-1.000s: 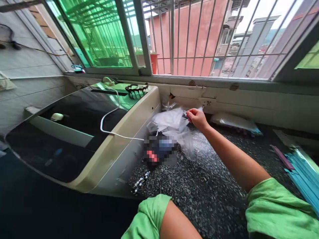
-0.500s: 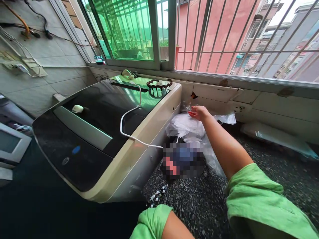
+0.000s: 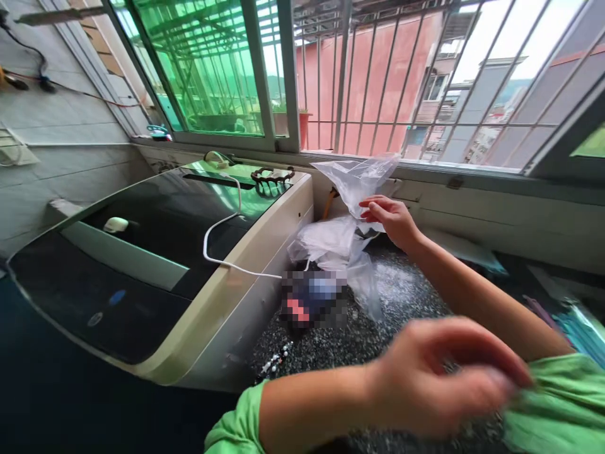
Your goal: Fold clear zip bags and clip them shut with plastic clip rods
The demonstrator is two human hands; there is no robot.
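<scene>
My right hand (image 3: 392, 219) is pinched on a clear plastic bag (image 3: 359, 183), which hangs up in front of the windowsill. More crumpled plastic bags (image 3: 326, 243) lie below it on the dark speckled countertop (image 3: 406, 296), against the side of the washing machine. In the foreground my left hand (image 3: 439, 378), blurred by motion, is over the countertop with its fingers curved and the thumb apart. I see nothing in it. Close to the bags lies a pixelated object (image 3: 314, 299), its kind hidden, with a white cable (image 3: 246, 268) leading to it.
At the left stands the washing machine (image 3: 142, 265) with a dark lid; a brown toothed headband (image 3: 273, 176) and a small white object (image 3: 116, 224) rest on it. A beaded string (image 3: 276, 360) lies on the counter. Teal plastic packages (image 3: 583, 331) are at the right, and a barred window is behind.
My right hand has lifted a clear bag up from the crumpled bags. My left hand has come into view, reaching right across the foreground. The view has turned to the right.
</scene>
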